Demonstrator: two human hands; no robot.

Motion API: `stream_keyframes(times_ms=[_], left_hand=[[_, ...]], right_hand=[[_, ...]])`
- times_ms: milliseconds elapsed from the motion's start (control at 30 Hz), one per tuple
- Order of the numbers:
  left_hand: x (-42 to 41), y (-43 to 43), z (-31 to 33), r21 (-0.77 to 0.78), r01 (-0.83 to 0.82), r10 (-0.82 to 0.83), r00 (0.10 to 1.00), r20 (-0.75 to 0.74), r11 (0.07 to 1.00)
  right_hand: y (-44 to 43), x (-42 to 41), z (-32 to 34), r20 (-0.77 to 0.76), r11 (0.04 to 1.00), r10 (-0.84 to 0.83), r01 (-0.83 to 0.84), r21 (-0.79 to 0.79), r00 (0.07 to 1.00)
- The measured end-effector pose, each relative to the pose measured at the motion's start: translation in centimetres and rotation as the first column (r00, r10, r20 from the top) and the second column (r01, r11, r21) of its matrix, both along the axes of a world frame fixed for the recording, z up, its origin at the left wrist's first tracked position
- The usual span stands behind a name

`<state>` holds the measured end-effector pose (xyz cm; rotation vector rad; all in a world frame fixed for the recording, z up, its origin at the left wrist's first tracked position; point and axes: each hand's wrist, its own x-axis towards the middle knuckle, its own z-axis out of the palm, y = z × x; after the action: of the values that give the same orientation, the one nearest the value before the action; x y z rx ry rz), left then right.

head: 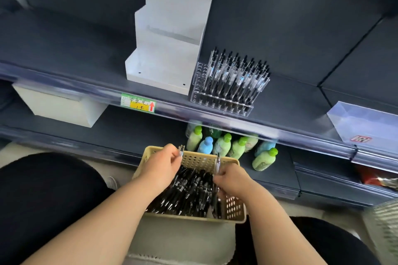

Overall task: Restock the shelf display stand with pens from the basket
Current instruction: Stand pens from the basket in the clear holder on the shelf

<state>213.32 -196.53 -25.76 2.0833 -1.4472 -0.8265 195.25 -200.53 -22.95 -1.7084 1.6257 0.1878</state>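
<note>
A beige perforated basket (pixel 234 211) sits low between my knees, filled with several black pens (pixel 189 191). My left hand (pixel 160 168) is over the basket's far left corner, shut on a clear pen (pixel 181 150) that pokes up past the rim. My right hand (pixel 231 180) is over the basket's right side, shut on another clear pen (pixel 218 163) held upright. On the shelf above stands a clear acrylic display stand (pixel 221 103), its back rows filled with several pens (pixel 237 75), its front and left holes bare.
A white stepped display box (pixel 165 54) stands left of the pen stand. A yellow price label (pixel 139 103) is on the shelf edge. Green and blue bottles (pixel 224 145) crowd the lower shelf behind the basket. A white box (pixel 58 107) hangs at left, a clear tray (pixel 366 122) at right.
</note>
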Motion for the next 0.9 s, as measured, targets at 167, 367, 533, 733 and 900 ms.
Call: stream_keyframes(times_ms=[167,367,533,733,900], left_hand=[[-0.5,1.5,2.5,-0.133,0.045,-0.072,0.975,-0.209,0.99],[-1.0,2.3,4.9,-0.213,0.026,-0.084,0.959,-0.27,0.977],[-0.4,1.6,7.1,-0.294,-0.005,-0.085,0.953,-0.292,0.956],[1.3,-1.2,9.5,-0.354,-0.149,-0.007,0.916,-0.402,0.923],[2.4,-4.8,11.9,-0.449,-0.161,-0.05,0.905,-0.422,0.879]], right_hand=[[1.7,0.1,3.0,0.31,0.99,-0.05,0.087,-0.108,0.95],[3.2,1.3,4.7,0.395,0.949,-0.075,0.188,-0.255,0.916],[3.0,1.8,5.3,0.536,0.889,-0.116,0.328,-0.32,0.836],[2.2,2.0,6.1,0.794,0.818,-0.185,0.539,-0.202,0.579],[0.7,2.4,8.4,0.931,0.713,-0.06,0.668,-0.213,0.361]])
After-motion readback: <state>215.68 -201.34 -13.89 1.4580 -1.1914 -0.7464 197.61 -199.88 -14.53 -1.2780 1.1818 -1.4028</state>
